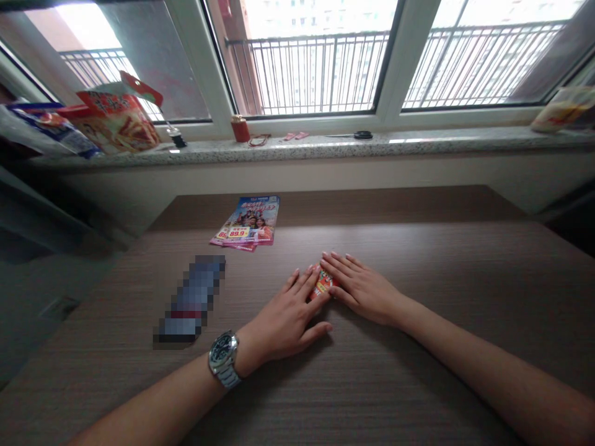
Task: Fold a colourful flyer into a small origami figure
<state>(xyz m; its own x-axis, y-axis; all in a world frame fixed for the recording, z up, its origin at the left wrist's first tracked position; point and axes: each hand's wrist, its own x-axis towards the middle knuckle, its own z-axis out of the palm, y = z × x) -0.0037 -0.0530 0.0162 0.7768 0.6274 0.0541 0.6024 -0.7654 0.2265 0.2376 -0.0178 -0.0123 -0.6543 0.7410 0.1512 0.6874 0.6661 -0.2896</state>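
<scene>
A small folded piece of colourful printed paper (pixel 324 282), red with green and yellow, lies on the wooden table (pixel 418 248). Across its left side rests my left hand (pixel 290 316), fingers stretched out, with a metal watch (pixel 224 356) on the wrist. From the right, my right hand (pixel 365 285) lies flat with its fingers over the paper's upper and right edges. Both hands press on the paper rather than grip it. Parts of the paper are hidden under the fingers.
Several printed leaflets (pixel 251 220) lie stacked beyond my left hand. A blurred-out phone-like object (pixel 193 300) is at the left. Along the stone windowsill (pixel 307 147) are snack bags (pixel 118 121), a red container (pixel 240 129), and scissors (pixel 362 134).
</scene>
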